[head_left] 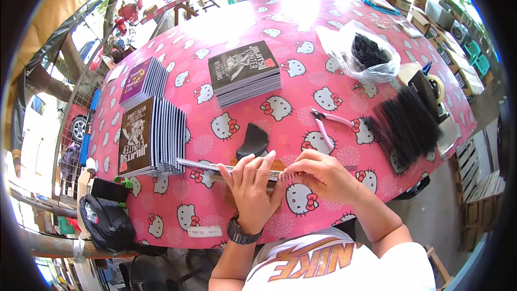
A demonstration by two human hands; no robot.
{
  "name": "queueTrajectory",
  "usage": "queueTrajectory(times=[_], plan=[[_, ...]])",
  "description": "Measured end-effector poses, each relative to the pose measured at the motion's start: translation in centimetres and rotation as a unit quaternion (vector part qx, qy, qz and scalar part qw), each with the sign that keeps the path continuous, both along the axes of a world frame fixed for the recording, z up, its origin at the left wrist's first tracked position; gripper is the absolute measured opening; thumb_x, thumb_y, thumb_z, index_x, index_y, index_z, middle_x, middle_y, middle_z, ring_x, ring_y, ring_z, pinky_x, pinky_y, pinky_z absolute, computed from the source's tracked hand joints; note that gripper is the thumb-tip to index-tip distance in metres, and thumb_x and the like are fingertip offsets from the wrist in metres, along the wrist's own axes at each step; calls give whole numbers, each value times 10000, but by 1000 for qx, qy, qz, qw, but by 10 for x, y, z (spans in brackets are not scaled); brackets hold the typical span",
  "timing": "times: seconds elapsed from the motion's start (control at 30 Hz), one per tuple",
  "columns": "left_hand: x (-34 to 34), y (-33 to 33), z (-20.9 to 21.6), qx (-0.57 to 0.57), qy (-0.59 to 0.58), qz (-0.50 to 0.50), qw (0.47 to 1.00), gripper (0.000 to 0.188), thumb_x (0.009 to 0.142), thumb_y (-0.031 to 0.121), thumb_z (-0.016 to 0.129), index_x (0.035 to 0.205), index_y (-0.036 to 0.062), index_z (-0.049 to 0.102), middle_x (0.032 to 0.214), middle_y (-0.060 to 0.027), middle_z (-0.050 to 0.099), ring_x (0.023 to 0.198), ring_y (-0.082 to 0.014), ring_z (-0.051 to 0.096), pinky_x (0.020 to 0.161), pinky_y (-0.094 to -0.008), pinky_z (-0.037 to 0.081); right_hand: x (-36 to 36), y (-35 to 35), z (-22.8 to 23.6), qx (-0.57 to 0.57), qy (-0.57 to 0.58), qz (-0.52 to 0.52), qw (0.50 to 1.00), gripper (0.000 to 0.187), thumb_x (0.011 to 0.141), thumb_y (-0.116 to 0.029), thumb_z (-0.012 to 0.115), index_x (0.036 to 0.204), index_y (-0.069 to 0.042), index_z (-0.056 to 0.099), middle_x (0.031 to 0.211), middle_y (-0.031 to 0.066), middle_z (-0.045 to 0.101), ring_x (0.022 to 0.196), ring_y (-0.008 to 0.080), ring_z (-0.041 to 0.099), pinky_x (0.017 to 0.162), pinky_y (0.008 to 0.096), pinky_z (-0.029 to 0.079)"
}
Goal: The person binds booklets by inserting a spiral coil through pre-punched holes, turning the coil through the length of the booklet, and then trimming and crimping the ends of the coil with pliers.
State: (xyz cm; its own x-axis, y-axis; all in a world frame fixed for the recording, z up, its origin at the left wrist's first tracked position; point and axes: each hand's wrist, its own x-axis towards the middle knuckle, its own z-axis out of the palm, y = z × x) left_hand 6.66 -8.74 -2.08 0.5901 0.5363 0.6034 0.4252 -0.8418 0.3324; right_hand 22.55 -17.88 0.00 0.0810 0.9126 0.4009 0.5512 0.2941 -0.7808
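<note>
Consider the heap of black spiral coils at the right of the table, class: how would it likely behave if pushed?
The black spiral coils would probably flex and spring, being thin, open spirals. They look light for their bulk, given their hollow form. Heaped loosely, they might shift or tangle.

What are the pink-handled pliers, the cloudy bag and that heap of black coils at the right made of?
Pliers: the jaws look like dark metal; the handles' even pink suggests a plastic or rubber coating. Bag: probably thin plastic film, see-through, crinkled and shiny. Coils: likely plastic, perhaps coated wire; uniformly black, spiral-shaped, but hard to tell.
</note>
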Motion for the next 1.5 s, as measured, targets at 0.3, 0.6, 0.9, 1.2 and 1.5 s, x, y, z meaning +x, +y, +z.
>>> queueTrajectory(times=[0.3, 0.6, 0.9, 1.2, 1.5], plan=[[-2, 0, -3, 17, 15, 9, 1000, 526, 769, 268, 630, 1258, 106, 518, 1107, -50, 556, 1104, -241, 478, 1066, -569, 89, -2, 7, 19, -51, -98, 49, 993, 252, 792, -37, 607, 1039, -59, 562, 834, 79, 572, 757, 259, 599, 650, 359, 498], [-5, 0, 9, -19, 31, -16, 999, 630, 763, 374, 644, 1292, 75, 477, 1091, -73, 547, 1078, -245, 485, 1076, -565, 84, -8, 12, 17, -72, -175, 44, 981, 203, 841, -153, 606, 1017, -70, 550, 829, 95, 575, 746, 302, 608, 601, 393, 491], [-28, 21, 18, -65, 20, -125, 990, 182, 787, 212, 654, 959, 197, 598, 836, 54, 570, 829, -126, 547, 930, -423, 202, 32, 55, 2, -279, 154, 204, 926, 364, 934, -250, 524, 1248, -73, 472, 778, 72, 643, 630, 194, 620, 603, 304, 514], [-25, 21, 12, -33, 33, -120, 992, 132, 811, 300, 623, 893, 206, 662, 809, 67, 560, 874, -125, 544, 945, -452, 195, 2, 146, -82, -133, -338, 54, 930, 695, 651, -353, 732, 1255, -124, 477, 1374, 278, 310, 1189, 450, 380, 970, 514, 367], [-25, 22, 18, -46, -3, -136, 990, 201, 791, 335, 649, 947, 210, 638, 900, 47, 603, 956, -149, 553, 1001, -490, 133, 21, 99, -102, -82, -264, 2, 961, 668, 612, -346, 769, 1200, -170, 506, 1327, 252, 357, 1147, 451, 398, 944, 520, 374]])
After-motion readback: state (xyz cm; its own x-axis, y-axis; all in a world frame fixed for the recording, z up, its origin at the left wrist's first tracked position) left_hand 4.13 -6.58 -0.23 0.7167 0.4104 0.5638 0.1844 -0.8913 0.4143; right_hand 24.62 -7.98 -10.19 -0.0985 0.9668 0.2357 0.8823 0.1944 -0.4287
